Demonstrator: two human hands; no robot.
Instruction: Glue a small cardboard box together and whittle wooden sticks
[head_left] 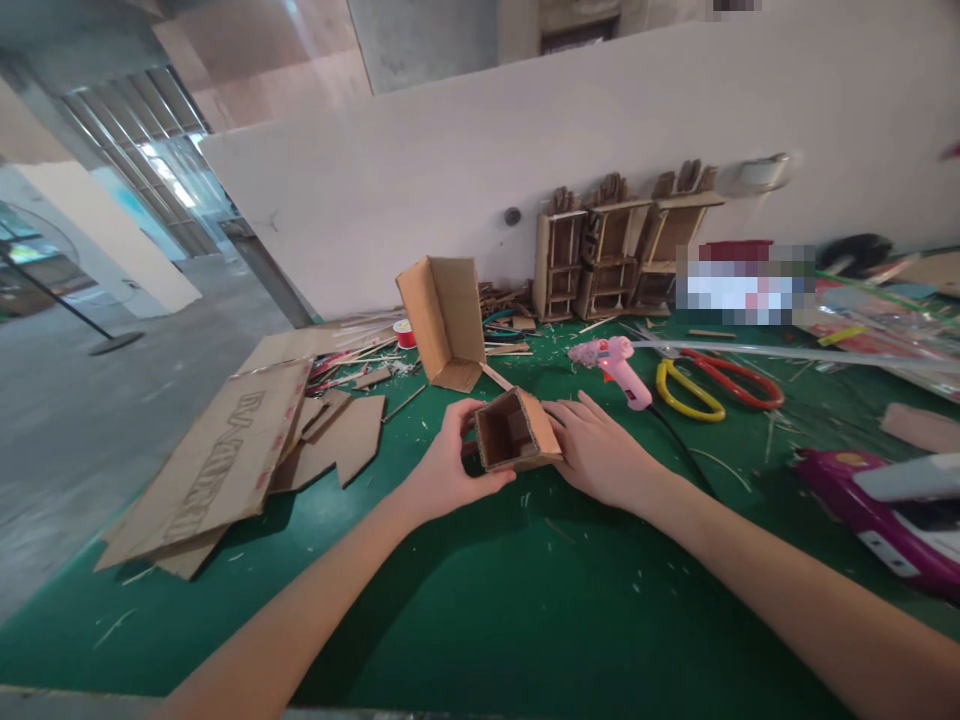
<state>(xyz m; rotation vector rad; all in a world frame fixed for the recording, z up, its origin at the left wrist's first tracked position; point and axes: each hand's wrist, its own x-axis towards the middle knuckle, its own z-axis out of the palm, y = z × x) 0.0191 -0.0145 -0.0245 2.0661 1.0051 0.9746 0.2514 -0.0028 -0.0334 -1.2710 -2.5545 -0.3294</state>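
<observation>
A small open cardboard box (pixel 517 432) lies on its side on the green table (pixel 480 590), its opening facing me. My left hand (pixel 450 462) grips its left wall, thumb along the lower edge and fingers curled over the top. My right hand (pixel 600 450) presses against the box's right side with fingers together. Behind the box stands a folded L-shaped cardboard piece (pixel 444 318).
A pink glue gun (pixel 619 368) lies just beyond my right hand, with yellow scissors (pixel 686 392) and red scissors (pixel 739 375) further right. Flat cardboard sheets (pixel 225 455) cover the left. Cardboard models (pixel 611 250) lean on the back wall. A purple toy (pixel 877 505) sits right.
</observation>
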